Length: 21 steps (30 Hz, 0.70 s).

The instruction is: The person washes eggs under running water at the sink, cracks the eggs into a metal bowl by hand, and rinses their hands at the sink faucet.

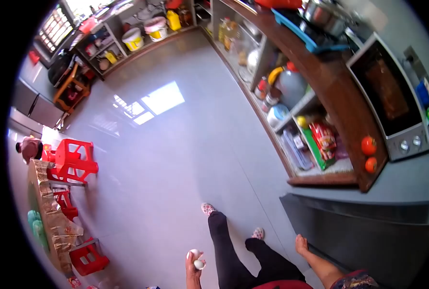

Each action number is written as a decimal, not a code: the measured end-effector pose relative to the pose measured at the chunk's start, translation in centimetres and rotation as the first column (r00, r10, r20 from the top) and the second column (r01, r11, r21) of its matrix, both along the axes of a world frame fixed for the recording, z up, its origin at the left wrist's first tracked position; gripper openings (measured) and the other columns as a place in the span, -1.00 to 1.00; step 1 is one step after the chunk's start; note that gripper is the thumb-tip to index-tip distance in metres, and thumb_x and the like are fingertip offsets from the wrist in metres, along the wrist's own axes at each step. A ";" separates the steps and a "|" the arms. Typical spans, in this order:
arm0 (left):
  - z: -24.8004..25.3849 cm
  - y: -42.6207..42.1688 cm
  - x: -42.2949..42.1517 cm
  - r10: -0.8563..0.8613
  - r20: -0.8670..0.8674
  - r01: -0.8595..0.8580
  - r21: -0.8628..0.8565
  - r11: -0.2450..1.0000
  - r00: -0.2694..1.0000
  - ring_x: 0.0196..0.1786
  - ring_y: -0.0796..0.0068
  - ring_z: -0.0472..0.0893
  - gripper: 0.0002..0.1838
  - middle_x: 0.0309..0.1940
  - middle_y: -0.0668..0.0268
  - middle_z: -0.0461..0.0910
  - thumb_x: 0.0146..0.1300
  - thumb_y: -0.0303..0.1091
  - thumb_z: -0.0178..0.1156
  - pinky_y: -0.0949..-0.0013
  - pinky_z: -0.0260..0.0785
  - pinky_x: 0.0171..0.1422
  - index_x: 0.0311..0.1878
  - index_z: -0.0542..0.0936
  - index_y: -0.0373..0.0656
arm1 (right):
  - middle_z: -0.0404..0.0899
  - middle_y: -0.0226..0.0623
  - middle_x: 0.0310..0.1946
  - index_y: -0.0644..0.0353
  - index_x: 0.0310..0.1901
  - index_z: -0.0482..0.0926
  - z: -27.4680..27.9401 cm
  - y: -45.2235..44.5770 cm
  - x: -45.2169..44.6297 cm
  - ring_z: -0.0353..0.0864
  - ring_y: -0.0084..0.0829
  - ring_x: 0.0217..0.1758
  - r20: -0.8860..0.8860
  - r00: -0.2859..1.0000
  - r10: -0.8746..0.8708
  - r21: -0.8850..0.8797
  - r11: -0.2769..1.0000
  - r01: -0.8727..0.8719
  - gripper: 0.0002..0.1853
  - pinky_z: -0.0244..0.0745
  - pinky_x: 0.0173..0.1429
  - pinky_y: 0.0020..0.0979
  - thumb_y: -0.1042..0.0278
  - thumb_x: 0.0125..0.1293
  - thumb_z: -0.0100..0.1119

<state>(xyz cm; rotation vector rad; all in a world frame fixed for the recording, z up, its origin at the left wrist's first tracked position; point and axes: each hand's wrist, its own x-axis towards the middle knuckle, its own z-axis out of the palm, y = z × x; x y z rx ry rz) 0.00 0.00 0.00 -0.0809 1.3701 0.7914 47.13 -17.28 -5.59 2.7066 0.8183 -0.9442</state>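
Eggs [199,264]: two white ones, in the left hand [191,265], well apart from the microwave [388,96]
Grip: left fingers curled round both
Right hand [301,243]: over on the microwave's side, fingers too small to tell tbh
Orange-red fruits [368,145]: pair, just beside the microwave

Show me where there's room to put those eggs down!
The widest bare patch is the floor between the red stools and the shelves. On the brown counter, a bare strip fronts the microwave, from the orange fruits toward the blue frame; the eggs might roll. Those shelves are crowded with bags and bottles.
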 end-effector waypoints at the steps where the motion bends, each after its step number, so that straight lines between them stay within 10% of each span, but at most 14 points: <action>1: -2.2 0.4 -0.6 0.042 -0.052 -0.041 0.012 0.999 0.998 -0.46 0.15 0.55 -0.59 -0.23 -0.01 0.53 0.30 -0.03 0.10 0.16 0.47 -0.52 0.03 0.32 -0.11 | 0.57 0.08 -0.37 0.20 -0.30 0.45 -3.1 2.2 0.9 0.59 0.10 -0.23 0.015 0.999 0.043 0.084 0.996 -0.044 -0.86 0.47 -0.17 0.01 0.34 0.31 -0.04; 4: 1.2 -2.2 -7.8 0.040 0.012 -0.038 -0.118 0.992 0.999 -0.47 0.18 0.53 -0.68 -0.35 0.09 0.50 0.30 -0.16 0.11 0.12 0.44 -0.59 -0.05 0.34 -0.16 | 0.57 0.04 -0.45 0.20 -0.36 0.44 6.1 7.2 -0.8 0.59 0.09 -0.29 0.052 0.997 0.052 0.108 0.993 -0.057 -0.91 0.46 -0.23 -0.01 0.42 0.26 -0.01; 7: 1.1 1.2 -10.8 -0.151 -0.298 0.067 -0.274 0.959 0.942 -0.64 0.25 0.48 -0.58 -0.58 0.22 0.54 0.27 0.07 0.00 -0.15 0.27 -0.54 -0.44 0.49 -0.11 | 0.58 0.09 -0.30 0.22 -0.27 0.45 7.2 17.9 -1.2 0.57 0.13 -0.16 -0.012 0.998 0.054 0.102 0.993 -0.053 -0.81 0.47 -0.11 0.04 0.30 0.36 -0.11; 10: 4.5 6.8 -12.1 -0.214 -0.242 0.147 -0.269 0.952 0.947 -0.66 0.25 0.46 -0.64 -0.66 0.22 0.44 0.29 -0.05 0.02 0.28 0.23 -0.73 -0.47 0.46 -0.14 | 0.58 0.04 -0.39 0.23 -0.43 0.47 6.8 23.1 -3.0 0.58 0.08 -0.27 0.123 0.992 0.037 0.260 0.963 -0.068 -0.86 0.47 -0.21 -0.03 0.40 0.23 -0.03; 21: 5.0 39.8 -9.2 -0.082 -0.256 0.083 -0.008 0.997 0.963 -0.34 0.24 0.56 -0.64 -0.29 0.15 0.49 0.19 -0.30 0.25 0.08 0.55 -0.48 -0.07 0.34 -0.19 | 0.61 -0.02 -0.24 0.21 -0.28 0.57 3.4 40.8 -3.4 0.57 0.02 -0.08 0.020 0.991 0.133 0.058 0.989 -0.134 -0.80 0.49 0.01 -0.09 0.27 0.21 0.06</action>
